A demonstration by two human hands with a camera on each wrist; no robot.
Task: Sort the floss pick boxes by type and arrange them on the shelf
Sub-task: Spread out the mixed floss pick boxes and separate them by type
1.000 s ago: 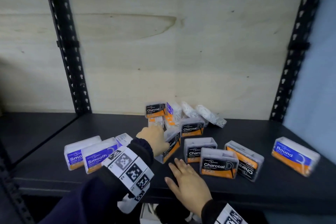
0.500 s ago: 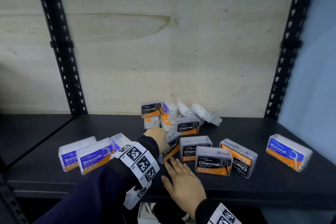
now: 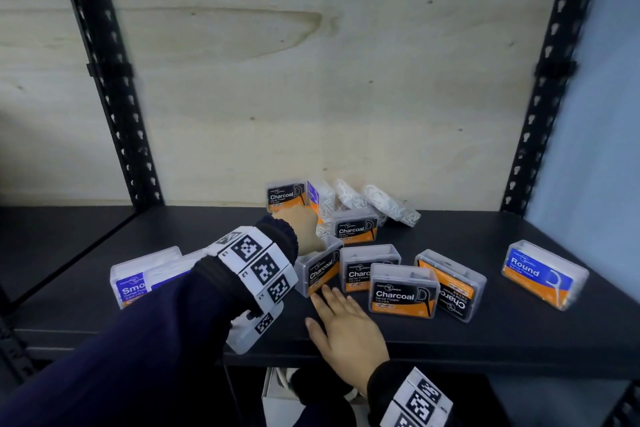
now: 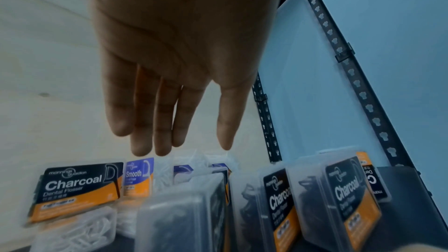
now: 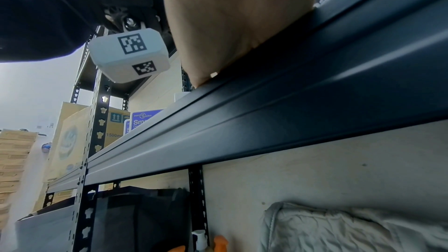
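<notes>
Several black-and-orange Charcoal boxes (image 3: 403,289) lie jumbled mid-shelf, one tilted (image 3: 320,270) just right of my left wrist. Blue Smooth boxes (image 3: 136,279) stand at the left, partly hidden by my left arm, and a blue Round box (image 3: 543,274) sits alone at the right. At the back, a pile holds a Charcoal box (image 3: 285,196), a Smooth box (image 4: 138,176) and clear boxes of white picks (image 3: 391,206). My left hand (image 4: 184,141) hovers over this pile with straight fingers, holding nothing. My right hand (image 3: 343,326) rests flat on the shelf's front edge.
The dark shelf board (image 3: 519,333) is bounded by black perforated uprights (image 3: 114,87) and a pale plywood back. Bare board lies at the far left, and between the Charcoal group and the Round box. Below the shelf are a crumpled cloth (image 5: 339,227) and bottles.
My left hand has reached farther back, from beside the tilted Charcoal box toward the rear pile. The right hand stays flat on the shelf. No box has moved.
</notes>
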